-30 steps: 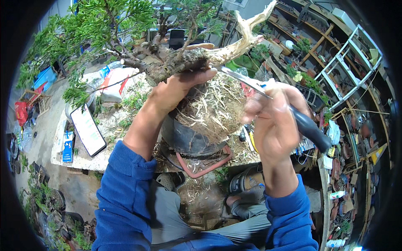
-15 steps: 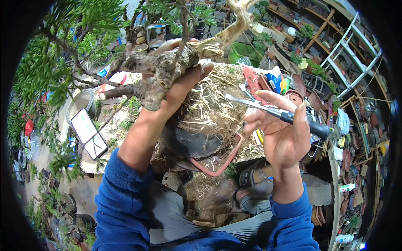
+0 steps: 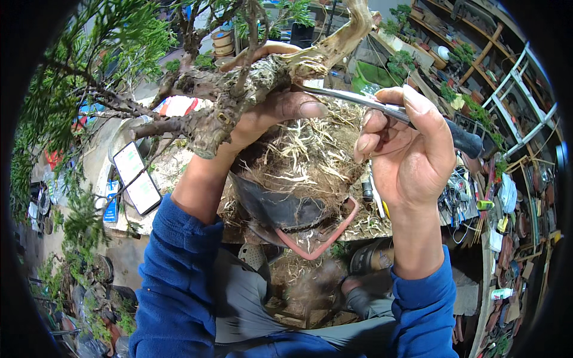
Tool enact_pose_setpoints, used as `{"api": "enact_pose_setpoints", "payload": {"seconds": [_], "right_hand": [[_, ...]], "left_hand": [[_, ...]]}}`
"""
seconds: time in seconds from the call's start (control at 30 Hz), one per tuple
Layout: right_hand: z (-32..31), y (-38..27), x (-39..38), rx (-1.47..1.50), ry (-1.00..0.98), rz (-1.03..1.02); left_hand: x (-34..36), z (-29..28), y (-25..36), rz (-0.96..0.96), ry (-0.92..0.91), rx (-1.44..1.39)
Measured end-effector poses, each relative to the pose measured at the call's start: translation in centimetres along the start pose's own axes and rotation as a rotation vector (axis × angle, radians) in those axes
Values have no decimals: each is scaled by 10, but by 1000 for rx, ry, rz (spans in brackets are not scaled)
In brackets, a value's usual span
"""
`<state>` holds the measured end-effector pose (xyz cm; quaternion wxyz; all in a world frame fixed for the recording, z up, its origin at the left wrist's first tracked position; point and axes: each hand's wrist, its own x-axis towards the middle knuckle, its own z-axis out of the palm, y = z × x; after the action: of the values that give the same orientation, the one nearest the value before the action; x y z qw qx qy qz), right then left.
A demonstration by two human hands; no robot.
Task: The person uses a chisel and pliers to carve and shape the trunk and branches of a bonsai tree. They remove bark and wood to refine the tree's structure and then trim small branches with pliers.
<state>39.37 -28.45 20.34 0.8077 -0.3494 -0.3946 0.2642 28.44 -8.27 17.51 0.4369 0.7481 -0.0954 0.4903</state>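
A gnarled juniper trunk (image 3: 206, 116) with green foliage at left and pale stripped deadwood (image 3: 337, 45) reaching up right spans the upper part of the view. My left hand (image 3: 271, 116) is wrapped round the trunk from below, its thumb lying along the near side. In my right hand (image 3: 412, 140) is a carving tool (image 3: 352, 98) with a slim metal shaft and dark handle, held between thumb and fingers. Its tip meets the trunk just above my left thumb; the exact contact is hard to make out. Underneath sit a black pot (image 3: 274, 206) and pale cut wood strips (image 3: 298, 143).
A reddish angular rim (image 3: 313, 253) sticks out at the table's near edge. On the left lies a phone (image 3: 137, 179) with a lit screen. Tools and cables crowd the table's right side (image 3: 456, 197). A green tub (image 3: 373, 77) and a metal ladder (image 3: 519, 101) stand farther back.
My right hand has brought the carving tool up and left, from apart to the trunk beside my left thumb. The view has shifted slightly, and my left hand keeps its hold.
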Motion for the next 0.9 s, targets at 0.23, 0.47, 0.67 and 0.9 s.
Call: {"api": "enact_pose_setpoints", "payload": {"seconds": [0.23,0.47,0.67,0.9], "right_hand": [[5,0,2,133,74,106],[19,17,-17,-58,54,-238],[21,32,-31,-515,-28,-542],[19,36,-30,-1145,-252,-1058]], "left_hand": [[3,0,3,163,26,204],[-1,-1,9,45,-20,177],[-5,4,-16,64,46,-116],[-12,0,-17,-63,69,-264]]}}
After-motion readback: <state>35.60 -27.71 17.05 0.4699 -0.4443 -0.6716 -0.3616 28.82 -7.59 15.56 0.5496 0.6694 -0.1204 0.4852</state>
